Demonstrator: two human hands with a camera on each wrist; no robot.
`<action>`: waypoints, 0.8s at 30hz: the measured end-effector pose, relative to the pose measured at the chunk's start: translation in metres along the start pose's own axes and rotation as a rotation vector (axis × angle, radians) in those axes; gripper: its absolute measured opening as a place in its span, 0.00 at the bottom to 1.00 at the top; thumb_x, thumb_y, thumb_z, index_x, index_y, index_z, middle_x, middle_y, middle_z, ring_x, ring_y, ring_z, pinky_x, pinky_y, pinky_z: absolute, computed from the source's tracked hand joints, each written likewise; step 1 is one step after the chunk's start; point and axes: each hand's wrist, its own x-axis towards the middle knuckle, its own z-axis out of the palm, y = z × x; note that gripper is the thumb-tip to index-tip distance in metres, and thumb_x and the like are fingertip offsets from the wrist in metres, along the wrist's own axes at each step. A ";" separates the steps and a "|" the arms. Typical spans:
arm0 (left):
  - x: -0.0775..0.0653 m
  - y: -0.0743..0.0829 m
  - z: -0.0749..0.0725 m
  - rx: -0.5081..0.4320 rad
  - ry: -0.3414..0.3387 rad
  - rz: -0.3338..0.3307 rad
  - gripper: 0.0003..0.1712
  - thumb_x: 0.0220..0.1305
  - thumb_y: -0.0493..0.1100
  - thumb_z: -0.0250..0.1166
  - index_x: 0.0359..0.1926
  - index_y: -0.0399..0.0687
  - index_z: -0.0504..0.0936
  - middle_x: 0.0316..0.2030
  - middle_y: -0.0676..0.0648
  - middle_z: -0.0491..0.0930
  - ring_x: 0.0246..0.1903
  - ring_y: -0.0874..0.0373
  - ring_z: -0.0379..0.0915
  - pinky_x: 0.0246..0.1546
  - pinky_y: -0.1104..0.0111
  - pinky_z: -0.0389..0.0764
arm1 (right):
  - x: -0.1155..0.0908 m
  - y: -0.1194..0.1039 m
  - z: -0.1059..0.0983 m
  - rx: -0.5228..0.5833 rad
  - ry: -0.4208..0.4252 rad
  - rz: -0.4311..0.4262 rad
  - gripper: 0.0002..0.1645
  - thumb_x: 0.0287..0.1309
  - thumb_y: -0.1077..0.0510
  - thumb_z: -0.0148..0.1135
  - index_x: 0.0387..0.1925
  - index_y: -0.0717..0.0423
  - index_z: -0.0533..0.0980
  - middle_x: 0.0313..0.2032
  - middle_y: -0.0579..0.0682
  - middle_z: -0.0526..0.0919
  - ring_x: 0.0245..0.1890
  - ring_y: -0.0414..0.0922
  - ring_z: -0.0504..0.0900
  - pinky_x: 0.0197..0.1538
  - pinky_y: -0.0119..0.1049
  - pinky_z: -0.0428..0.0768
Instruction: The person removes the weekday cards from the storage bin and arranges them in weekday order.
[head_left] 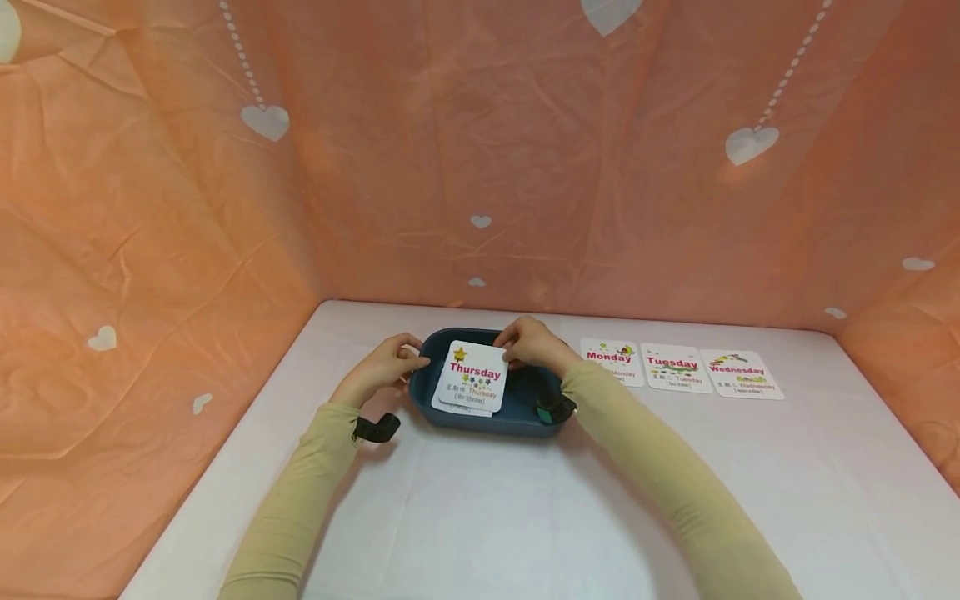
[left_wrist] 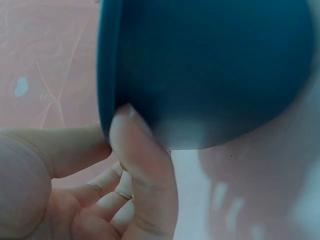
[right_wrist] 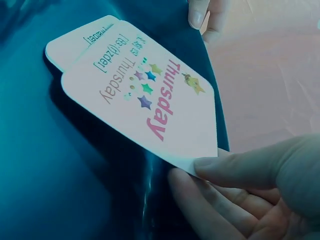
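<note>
A dark blue oval tray (head_left: 536, 385) stands on the white table, with a small pile of square cards inside. The top one is the Thursday card (head_left: 476, 377), white with pink lettering and stars. My right hand (head_left: 534, 346) pinches this card by one corner between thumb and finger, as the right wrist view shows at the card corner (right_wrist: 190, 162). Another card (right_wrist: 82, 42) peeks out beneath it. At the tray's left end, my left hand (head_left: 382, 364) grips the rim, its thumb (left_wrist: 142, 165) on the inner side of the wall.
Right of the tray, the Monday card (head_left: 611, 358), Tuesday card (head_left: 677, 368) and Wednesday card (head_left: 742, 375) lie face up in a row near the table's back edge. An orange cloth (head_left: 525, 192) with pale hearts surrounds the table at the back and sides.
</note>
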 end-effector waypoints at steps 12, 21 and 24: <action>0.002 -0.003 0.000 -0.013 -0.002 0.023 0.21 0.67 0.38 0.60 0.56 0.34 0.65 0.31 0.39 0.73 0.21 0.58 0.67 0.23 0.66 0.74 | 0.002 0.006 -0.003 0.003 0.069 -0.064 0.15 0.50 0.75 0.62 0.43 0.70 0.80 0.37 0.60 0.83 0.32 0.45 0.82 0.38 0.41 0.82; 0.003 -0.003 0.000 -0.015 -0.004 0.022 0.20 0.67 0.38 0.60 0.55 0.34 0.66 0.31 0.37 0.74 0.20 0.57 0.68 0.23 0.65 0.75 | -0.008 0.005 -0.012 0.100 0.051 -0.076 0.16 0.56 0.74 0.58 0.48 0.72 0.77 0.35 0.59 0.80 0.33 0.46 0.81 0.43 0.47 0.81; 0.003 -0.004 0.000 -0.012 -0.002 0.021 0.20 0.67 0.38 0.60 0.55 0.34 0.66 0.31 0.37 0.73 0.20 0.58 0.68 0.23 0.65 0.75 | -0.012 0.003 -0.018 0.145 0.044 -0.083 0.16 0.57 0.74 0.57 0.49 0.72 0.76 0.37 0.61 0.79 0.35 0.47 0.81 0.45 0.49 0.80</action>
